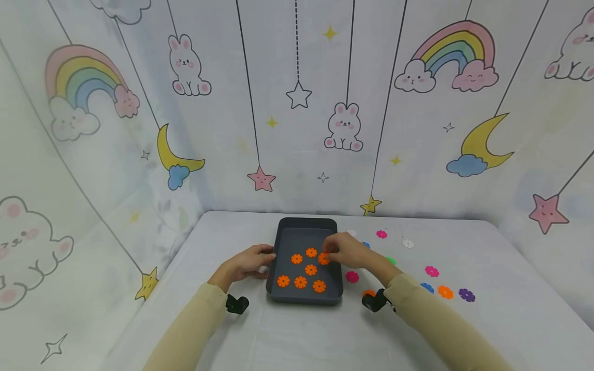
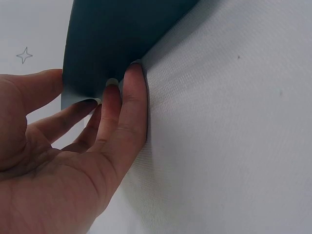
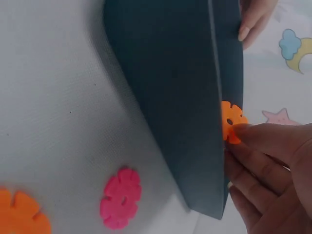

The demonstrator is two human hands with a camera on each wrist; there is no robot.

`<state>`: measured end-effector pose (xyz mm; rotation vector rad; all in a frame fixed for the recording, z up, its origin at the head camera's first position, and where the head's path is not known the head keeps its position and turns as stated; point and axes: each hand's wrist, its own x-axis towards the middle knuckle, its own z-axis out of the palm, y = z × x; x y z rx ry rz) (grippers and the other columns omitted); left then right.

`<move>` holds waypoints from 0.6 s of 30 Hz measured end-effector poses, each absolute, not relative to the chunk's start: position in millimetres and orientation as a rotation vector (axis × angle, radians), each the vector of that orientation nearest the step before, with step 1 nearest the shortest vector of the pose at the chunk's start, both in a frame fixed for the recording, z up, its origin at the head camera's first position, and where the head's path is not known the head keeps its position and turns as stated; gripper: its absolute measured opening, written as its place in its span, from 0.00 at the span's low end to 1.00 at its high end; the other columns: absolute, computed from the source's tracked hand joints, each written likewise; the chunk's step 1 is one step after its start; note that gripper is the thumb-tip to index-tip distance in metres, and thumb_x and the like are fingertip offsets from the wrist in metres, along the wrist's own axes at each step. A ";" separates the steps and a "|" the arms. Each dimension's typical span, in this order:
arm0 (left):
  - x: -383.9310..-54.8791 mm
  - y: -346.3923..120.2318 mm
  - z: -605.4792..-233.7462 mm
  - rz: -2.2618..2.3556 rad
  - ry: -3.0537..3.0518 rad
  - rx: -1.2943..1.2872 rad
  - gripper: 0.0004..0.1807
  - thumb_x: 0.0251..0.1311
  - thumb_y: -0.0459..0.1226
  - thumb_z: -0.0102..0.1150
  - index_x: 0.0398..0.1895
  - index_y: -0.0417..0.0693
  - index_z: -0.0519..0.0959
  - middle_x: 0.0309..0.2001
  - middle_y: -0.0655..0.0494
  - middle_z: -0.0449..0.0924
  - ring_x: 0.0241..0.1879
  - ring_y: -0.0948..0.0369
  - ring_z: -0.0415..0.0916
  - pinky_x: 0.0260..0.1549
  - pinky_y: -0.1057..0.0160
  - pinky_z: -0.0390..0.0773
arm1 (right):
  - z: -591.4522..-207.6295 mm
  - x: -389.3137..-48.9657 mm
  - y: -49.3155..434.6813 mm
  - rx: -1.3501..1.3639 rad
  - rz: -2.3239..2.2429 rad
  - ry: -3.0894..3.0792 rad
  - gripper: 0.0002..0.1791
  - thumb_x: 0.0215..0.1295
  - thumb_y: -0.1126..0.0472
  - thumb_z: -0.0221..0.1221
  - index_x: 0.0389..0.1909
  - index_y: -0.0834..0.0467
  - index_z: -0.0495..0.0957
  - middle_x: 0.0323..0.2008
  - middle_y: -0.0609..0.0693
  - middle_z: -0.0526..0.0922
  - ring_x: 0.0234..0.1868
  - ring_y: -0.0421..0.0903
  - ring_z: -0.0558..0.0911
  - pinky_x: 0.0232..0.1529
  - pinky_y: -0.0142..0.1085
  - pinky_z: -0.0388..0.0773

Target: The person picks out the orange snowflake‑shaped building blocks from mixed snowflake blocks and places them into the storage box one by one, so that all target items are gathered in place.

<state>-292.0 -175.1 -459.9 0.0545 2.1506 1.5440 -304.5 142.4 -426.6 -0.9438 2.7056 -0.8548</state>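
Note:
A dark grey rectangular tray (image 1: pixel 303 298) lies on the white table, with several orange flower-shaped discs (image 1: pixel 310 269) flat inside it. At its left side, my left hand (image 1: pixel 252 262) rests its fingertips against the outer wall (image 2: pixel 117 34), thumb at the rim. My right hand (image 1: pixel 345 250) reaches over the tray's right edge. Its thumb and fingers pinch one orange notched disc (image 3: pixel 231 119) with a small centre hole, tilted up inside the wall. The tray's near wall hides part of that hand's fingertips in the right wrist view.
Loose discs lie right of the tray: pink ones (image 1: pixel 432 271), a white one (image 1: pixel 408 243), a blue one (image 1: pixel 427 287), an orange one (image 1: pixel 445 292) and a purple one (image 1: pixel 466 294). Another pink disc (image 1: pixel 352 277) sits close beside the tray. A patterned curtain (image 1: pixel 297 154) hangs behind the table.

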 end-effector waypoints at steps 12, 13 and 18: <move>-293.5 -175.5 -460.1 1.545 2.140 0.055 0.29 0.77 0.39 0.52 0.76 0.38 0.63 0.68 0.40 0.71 0.62 0.47 0.75 0.48 0.51 0.85 | -440.1 -317.4 129.6 -0.867 -0.738 2.695 0.06 0.65 0.68 0.68 0.41 0.57 0.86 0.36 0.46 0.86 0.36 0.41 0.80 0.45 0.37 0.83; -293.7 -175.4 -459.9 1.543 2.140 0.056 0.29 0.78 0.40 0.52 0.76 0.38 0.63 0.68 0.40 0.71 0.62 0.47 0.75 0.48 0.51 0.85 | -440.5 -318.2 129.0 -0.868 -0.732 2.697 0.06 0.64 0.68 0.68 0.41 0.58 0.86 0.36 0.46 0.86 0.36 0.42 0.80 0.45 0.37 0.84; -294.6 -175.2 -459.6 1.539 2.142 0.056 0.29 0.78 0.40 0.52 0.76 0.38 0.63 0.68 0.40 0.71 0.62 0.48 0.75 0.48 0.51 0.85 | -443.1 -321.3 127.0 -0.866 -0.698 2.707 0.07 0.65 0.68 0.68 0.43 0.58 0.87 0.36 0.46 0.86 0.36 0.41 0.80 0.46 0.38 0.83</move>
